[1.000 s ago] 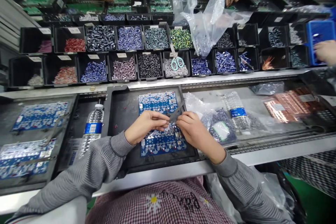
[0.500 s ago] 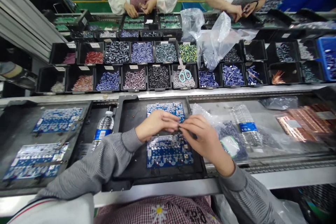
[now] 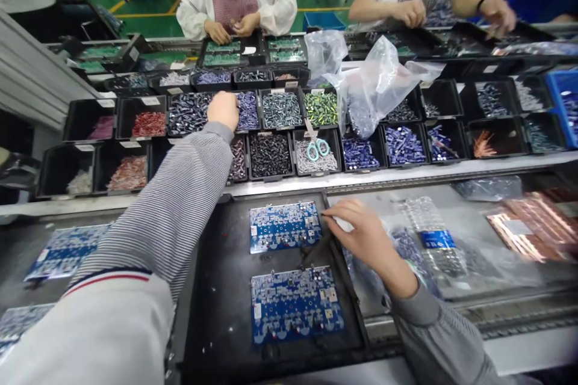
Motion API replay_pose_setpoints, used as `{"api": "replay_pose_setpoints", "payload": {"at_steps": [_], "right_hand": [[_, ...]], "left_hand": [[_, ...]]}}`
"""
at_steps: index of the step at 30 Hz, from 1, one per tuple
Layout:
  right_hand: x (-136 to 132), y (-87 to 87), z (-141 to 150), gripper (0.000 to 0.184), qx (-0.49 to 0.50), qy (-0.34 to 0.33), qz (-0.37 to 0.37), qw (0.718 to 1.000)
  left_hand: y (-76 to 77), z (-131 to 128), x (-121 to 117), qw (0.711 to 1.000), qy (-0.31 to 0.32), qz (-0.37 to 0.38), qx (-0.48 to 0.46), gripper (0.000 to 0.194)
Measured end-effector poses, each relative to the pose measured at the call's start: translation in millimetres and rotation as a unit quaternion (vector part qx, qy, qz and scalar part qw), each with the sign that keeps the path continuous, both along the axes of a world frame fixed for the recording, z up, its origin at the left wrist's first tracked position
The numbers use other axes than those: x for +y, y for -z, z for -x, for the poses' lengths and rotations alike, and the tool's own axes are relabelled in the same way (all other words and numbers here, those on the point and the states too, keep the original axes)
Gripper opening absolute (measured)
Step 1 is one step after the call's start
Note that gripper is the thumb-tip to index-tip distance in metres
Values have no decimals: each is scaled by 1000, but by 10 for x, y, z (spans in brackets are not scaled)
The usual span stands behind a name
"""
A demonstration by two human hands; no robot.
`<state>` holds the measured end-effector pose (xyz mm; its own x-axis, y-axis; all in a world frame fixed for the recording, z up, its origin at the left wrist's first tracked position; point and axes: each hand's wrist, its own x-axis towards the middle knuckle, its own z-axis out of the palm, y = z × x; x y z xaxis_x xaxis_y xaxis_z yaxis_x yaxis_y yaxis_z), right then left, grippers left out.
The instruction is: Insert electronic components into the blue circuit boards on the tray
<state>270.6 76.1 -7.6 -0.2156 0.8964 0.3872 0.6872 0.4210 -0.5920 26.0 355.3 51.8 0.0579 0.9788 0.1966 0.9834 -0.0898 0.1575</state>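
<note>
My left hand (image 3: 223, 109) reaches out over the bins, between the bin of dark capacitors (image 3: 187, 113) and the bin of violet-blue capacitors (image 3: 247, 109). Its fingers are hidden behind the back of the hand. Thumb and forefinger pinched together, my right hand (image 3: 363, 237) is at the right edge of the upper blue circuit board (image 3: 284, 225); whatever lies between the fingertips is too small to make out. A second blue circuit board (image 3: 295, 307) lies nearer to me on the same black tray (image 3: 217, 307).
Light-blue scissors (image 3: 318, 149) rest in a bin of grey parts. Clear plastic bags (image 3: 377, 84) drape over the bins. A water bottle (image 3: 438, 240) and copper-coloured strips (image 3: 533, 225) lie to the right. Two co-workers (image 3: 237, 3) work across the line.
My left hand has left the boards and moved forward to the bins. My right hand has stayed beside the boards, shifting slightly right. The view has shifted, and both boards are now uncovered.
</note>
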Motion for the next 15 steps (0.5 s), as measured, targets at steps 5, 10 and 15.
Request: {"api": "replay_pose_setpoints", "payload": {"at_steps": [5,10,15], "right_hand": [[350,64,13,15,-39,-58,40,997],[463,145,64,16,-51,-63,64,995],[460,156,86,14,-54,-57,68,995]], "left_hand": [[-92,-2,0,1000,11,-10,-8,29],[-171,14,19,999,18,-37,-4,29],[-183,-132,-155,993,90,-47,-59,27]]}}
